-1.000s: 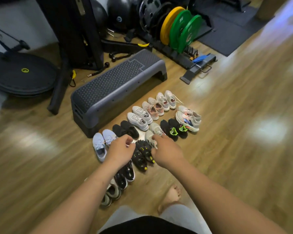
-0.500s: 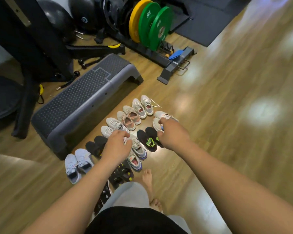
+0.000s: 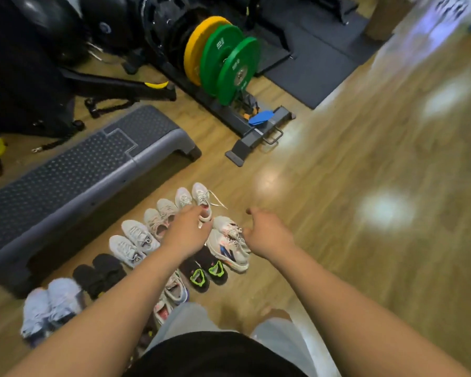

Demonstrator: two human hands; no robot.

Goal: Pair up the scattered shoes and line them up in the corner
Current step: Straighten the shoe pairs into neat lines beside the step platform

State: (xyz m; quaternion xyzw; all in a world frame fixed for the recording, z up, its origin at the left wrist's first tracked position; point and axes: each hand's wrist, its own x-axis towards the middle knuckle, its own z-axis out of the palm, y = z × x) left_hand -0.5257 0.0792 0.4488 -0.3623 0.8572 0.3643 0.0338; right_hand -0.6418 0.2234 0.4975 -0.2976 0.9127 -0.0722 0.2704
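Wooden gym floor (image 3: 365,186), weight plates (image 3: 223,58) at the back; shoes stand in pairs in two rows beside the grey step platform (image 3: 79,170); pairing looks nearly done, only end-of-row straightening seems left. Left hand (image 3: 186,235) reaches over the row nearest the platform, fingers curled at the white shoe (image 3: 201,198) with a loose lace; whether it grips, cannot tell. Right hand (image 3: 267,232) loosely curled, empty, just above the white-and-blue sneakers (image 3: 229,251) at the outer row's far end.
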